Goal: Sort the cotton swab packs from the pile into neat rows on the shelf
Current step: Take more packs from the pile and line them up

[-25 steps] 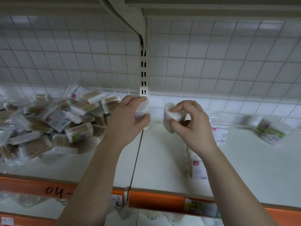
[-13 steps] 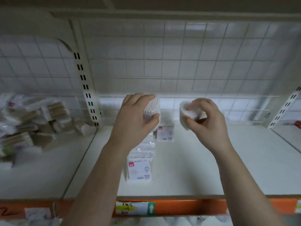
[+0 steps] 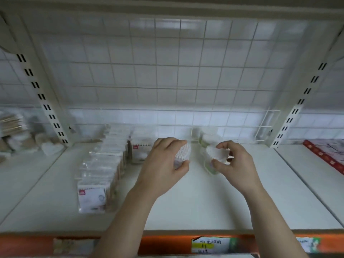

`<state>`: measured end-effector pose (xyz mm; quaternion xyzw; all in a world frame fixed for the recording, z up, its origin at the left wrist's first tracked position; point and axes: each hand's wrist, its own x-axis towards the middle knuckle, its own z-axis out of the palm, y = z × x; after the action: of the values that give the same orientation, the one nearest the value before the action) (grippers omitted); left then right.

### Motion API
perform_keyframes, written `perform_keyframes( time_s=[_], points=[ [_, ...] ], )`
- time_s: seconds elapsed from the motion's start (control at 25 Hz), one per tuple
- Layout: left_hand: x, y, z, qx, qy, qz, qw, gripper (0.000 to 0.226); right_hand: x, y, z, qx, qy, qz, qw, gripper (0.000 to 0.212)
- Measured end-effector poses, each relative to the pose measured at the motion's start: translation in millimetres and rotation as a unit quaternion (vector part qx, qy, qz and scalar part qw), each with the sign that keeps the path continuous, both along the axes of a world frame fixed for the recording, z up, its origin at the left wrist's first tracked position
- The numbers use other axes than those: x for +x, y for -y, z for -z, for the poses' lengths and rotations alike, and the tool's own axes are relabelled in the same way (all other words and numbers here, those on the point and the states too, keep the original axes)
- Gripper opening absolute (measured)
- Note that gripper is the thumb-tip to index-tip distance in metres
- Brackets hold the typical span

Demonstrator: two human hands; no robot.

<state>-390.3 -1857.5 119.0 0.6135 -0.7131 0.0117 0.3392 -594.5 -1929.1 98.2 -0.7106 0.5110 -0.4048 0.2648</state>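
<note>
White cotton tips show at the top of the small round clear tub of swabs (image 3: 183, 155) that my left hand (image 3: 163, 162) wraps, thumb beneath and fingers curled over, just above the centre of the frame. My right hand (image 3: 237, 164) pinches a second round clear tub with a green label (image 3: 216, 158) near its top between thumb and fingertips. It is tilted toward me, I think so I can turn it upright before setting it down. Both tubs sit low over the white shelf board (image 3: 204, 205); whether either touches it I cannot tell. They are near another tub of the same kind (image 3: 206, 139) standing against the wire grid back (image 3: 167, 81), so I judge I am bringing like to like. Left of centre, the flat clear packs (image 3: 98, 170) already stand in a front-to-back row, with a shorter row (image 3: 140, 151) begun beside it. The unsorted pile (image 3: 14, 135) lies blurred at the left edge, in the next bay.
</note>
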Motion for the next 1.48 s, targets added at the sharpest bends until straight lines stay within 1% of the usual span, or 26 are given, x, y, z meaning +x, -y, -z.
perform_keyframes(
  time_s=[0.16,0.28,0.44,0.64,0.8,1.04,1.12,1.28,1.4,1.48],
  points=[
    [-20,3,16,0.007,-0.001,-0.009,1.000,0.051,-12,16,15,0.019,0.025,-0.014,0.999,0.042],
    [-30,0,23,0.019,-0.018,-0.017,1.000,0.051,-16,25,16,0.028,0.050,-0.032,0.998,0.048],
    [-36,-1,31,0.018,-0.018,-0.034,0.999,0.051,-15,32,13,0.032,0.061,-0.042,0.997,0.057],
    [-45,-2,34,0.014,-0.023,-0.042,0.999,0.050,-14,37,16,0.024,0.060,-0.054,0.996,0.058],
    [-51,1,37,0.008,-0.025,-0.039,0.999,0.049,-13,43,22,0.018,0.052,-0.043,0.998,0.057],
    [-61,5,42,0.004,-0.025,-0.028,0.999,0.049,-18,44,22,0.025,0.051,-0.048,0.997,0.059],
    [-66,8,44,-0.001,-0.025,-0.025,0.999,0.047,-24,44,21,0.021,0.041,-0.044,0.998,0.053],
    [-79,14,46,-0.014,-0.023,-0.014,1.000,0.047,-42,44,20,-0.006,0.021,-0.027,0.999,0.032],
    [-89,17,49,-0.034,-0.047,-0.009,0.998,0.045,-58,43,22,-0.010,0.012,-0.014,1.000,0.020],
    [-94,20,49,-0.045,-0.056,-0.004,0.997,0.043,-67,41,24,-0.006,0.006,-0.006,1.000,0.016]
  ],
)
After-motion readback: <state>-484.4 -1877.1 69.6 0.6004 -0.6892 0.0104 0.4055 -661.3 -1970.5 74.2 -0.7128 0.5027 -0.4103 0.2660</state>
